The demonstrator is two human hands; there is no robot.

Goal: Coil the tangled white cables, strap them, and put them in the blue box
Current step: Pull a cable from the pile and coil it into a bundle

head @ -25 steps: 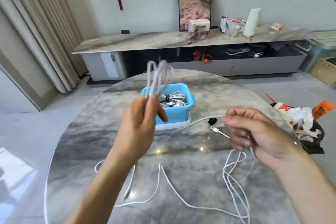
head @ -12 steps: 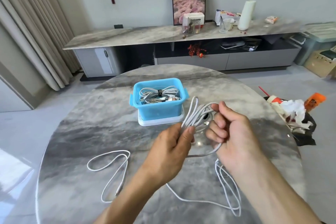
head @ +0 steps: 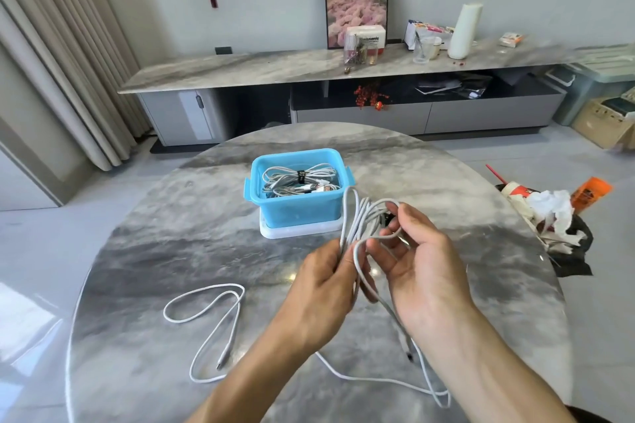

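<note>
On the round marble counter point(head: 154, 251), near the blue box point(head: 297, 206), your left hand point(head: 321, 288) pinches the white cable coil point(head: 360, 220); your right hand point(head: 417, 261), fingers curled, seemingly feeds a loop. Keep turns even, drawing in the trailing slack.

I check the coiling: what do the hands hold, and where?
Left hand pinches the cable coil at its lower end; right hand holds a loop of it.

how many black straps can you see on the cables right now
1: a black strap wraps the cable bundle lying in the blue box. Others may be hidden behind the hands.
</note>
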